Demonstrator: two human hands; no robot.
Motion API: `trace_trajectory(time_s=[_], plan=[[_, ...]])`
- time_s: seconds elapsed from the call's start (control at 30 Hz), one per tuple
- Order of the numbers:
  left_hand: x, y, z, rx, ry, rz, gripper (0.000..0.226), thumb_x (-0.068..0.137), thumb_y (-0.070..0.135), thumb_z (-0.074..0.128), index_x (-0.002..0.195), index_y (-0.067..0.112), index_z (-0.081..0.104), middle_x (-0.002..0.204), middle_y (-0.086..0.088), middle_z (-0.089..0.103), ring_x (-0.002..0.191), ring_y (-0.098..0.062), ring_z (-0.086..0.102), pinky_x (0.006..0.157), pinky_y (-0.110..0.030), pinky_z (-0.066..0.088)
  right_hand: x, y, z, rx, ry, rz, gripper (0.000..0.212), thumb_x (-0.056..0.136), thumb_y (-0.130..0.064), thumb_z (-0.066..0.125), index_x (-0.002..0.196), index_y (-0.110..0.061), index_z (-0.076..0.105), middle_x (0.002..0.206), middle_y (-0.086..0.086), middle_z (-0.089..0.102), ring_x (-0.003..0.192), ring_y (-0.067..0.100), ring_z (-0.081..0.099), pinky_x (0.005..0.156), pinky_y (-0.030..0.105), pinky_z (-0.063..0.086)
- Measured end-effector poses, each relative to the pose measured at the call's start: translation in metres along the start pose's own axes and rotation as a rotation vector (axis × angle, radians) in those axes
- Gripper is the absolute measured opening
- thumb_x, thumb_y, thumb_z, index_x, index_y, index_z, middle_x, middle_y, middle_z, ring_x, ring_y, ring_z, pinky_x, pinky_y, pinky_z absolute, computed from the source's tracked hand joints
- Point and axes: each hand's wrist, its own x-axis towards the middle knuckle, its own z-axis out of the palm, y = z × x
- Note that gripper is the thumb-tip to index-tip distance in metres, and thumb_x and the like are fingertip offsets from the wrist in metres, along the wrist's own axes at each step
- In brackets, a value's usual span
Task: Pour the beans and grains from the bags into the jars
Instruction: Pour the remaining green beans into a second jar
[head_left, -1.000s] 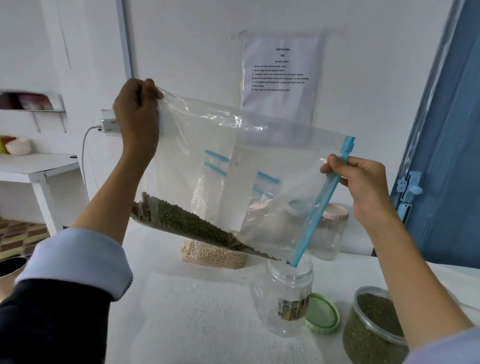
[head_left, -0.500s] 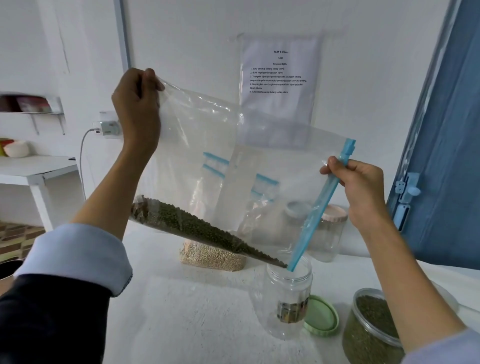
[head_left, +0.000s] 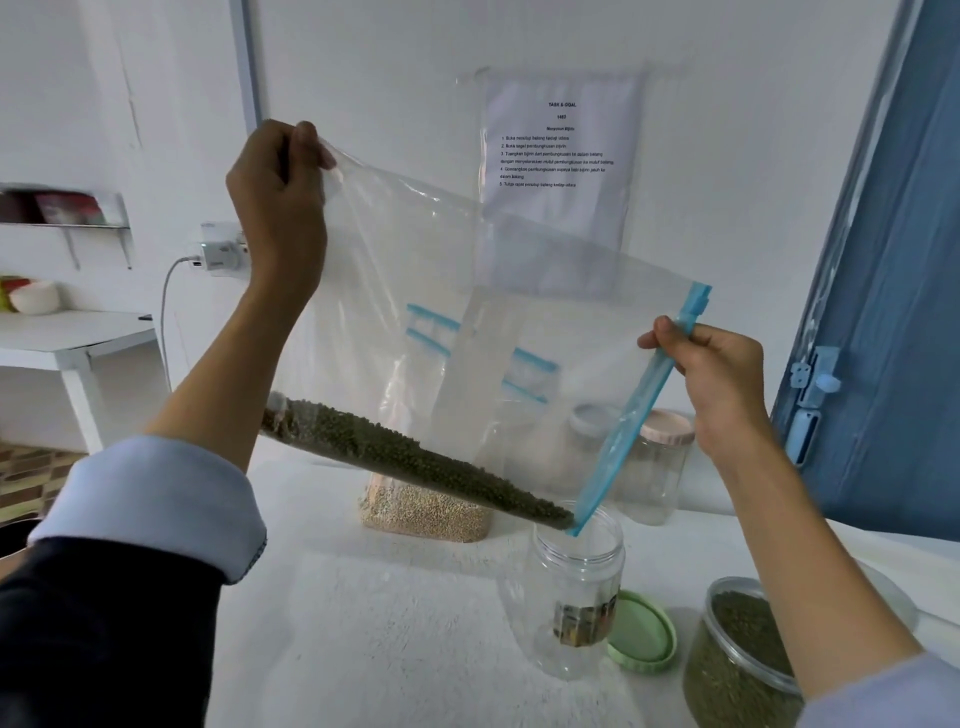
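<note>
Clear zip bag (head_left: 467, 312) is held tilted between the hands, green beans (head_left: 415, 462) piled along its low edge, mouth corner at the open jar (head_left: 576, 587) below the right hand. Left hand (head_left: 275, 197) pinches the raised bottom corner; right hand (head_left: 722, 374) grips the blue zip strip (head_left: 639, 410). Best to keep the corner inside the jar mouth and lift the left hand slowly so the beans don't overshoot. Green lid (head_left: 641, 634) and a filled jar (head_left: 737, 660) sit under the right forearm; a grain bag (head_left: 426, 512) stands behind. White table (head_left: 389, 623), white wall with printed sheet (head_left: 561, 171), blue door (head_left: 893, 312) beyond the right hand.
</note>
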Motion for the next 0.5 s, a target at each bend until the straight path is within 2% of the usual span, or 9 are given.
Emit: trace_trajectory(time_s=[0.07, 0.17, 0.27, 0.37, 0.5], plan=[[-0.0004, -0.0005, 0.0009, 0.004, 0.007, 0.003, 0.031, 0.093, 0.03, 0.046, 0.062, 0.034, 0.048, 0.052, 0.015, 0.044, 0.055, -0.012, 0.04, 0.058, -0.03, 0.031, 0.0008, 0.0001, 0.0008, -0.002, -0.005, 0.008, 0.019, 0.089, -0.022, 0.065, 0.072, -0.016, 0.07, 0.081, -0.007, 0.067, 0.089, 0.008, 0.058, 0.085, 0.022, 0.042], [-0.001, 0.0009, 0.0016, 0.007, 0.005, 0.007, 0.032, 0.094, 0.029, 0.045, 0.063, 0.033, 0.049, 0.054, 0.014, 0.044, 0.055, -0.012, 0.04, 0.057, -0.029, 0.032, 0.0012, 0.0004, 0.0007, 0.016, 0.007, 0.01, 0.021, 0.089, -0.022, 0.065, 0.069, -0.018, 0.068, 0.08, -0.006, 0.066, 0.09, 0.01, 0.056, 0.083, 0.022, 0.041], [-0.0005, 0.002, 0.0022, -0.002, 0.015, 0.003, 0.031, 0.093, 0.028, 0.046, 0.063, 0.032, 0.05, 0.051, 0.017, 0.047, 0.055, -0.011, 0.041, 0.056, -0.027, 0.032, 0.0015, 0.0008, 0.0005, 0.006, -0.019, 0.024, 0.02, 0.089, -0.022, 0.065, 0.069, -0.018, 0.069, 0.083, -0.006, 0.067, 0.095, 0.012, 0.057, 0.089, 0.027, 0.04], [-0.0009, 0.0019, 0.0036, -0.001, 0.009, -0.003, 0.031, 0.094, 0.028, 0.046, 0.063, 0.03, 0.049, 0.05, 0.02, 0.05, 0.056, -0.009, 0.043, 0.058, -0.027, 0.033, 0.0018, 0.0016, 0.0001, 0.013, -0.002, 0.018, 0.02, 0.089, -0.021, 0.065, 0.069, -0.018, 0.068, 0.082, -0.006, 0.067, 0.091, 0.011, 0.057, 0.085, 0.024, 0.04], [-0.0007, 0.0007, 0.0053, -0.006, 0.0, 0.001, 0.031, 0.094, 0.031, 0.046, 0.063, 0.03, 0.05, 0.051, 0.017, 0.049, 0.055, -0.014, 0.042, 0.057, -0.029, 0.032, 0.0018, 0.0011, -0.0004, 0.02, 0.001, 0.02, 0.02, 0.089, -0.021, 0.065, 0.07, -0.018, 0.068, 0.08, -0.007, 0.066, 0.087, 0.007, 0.056, 0.086, 0.022, 0.038]])
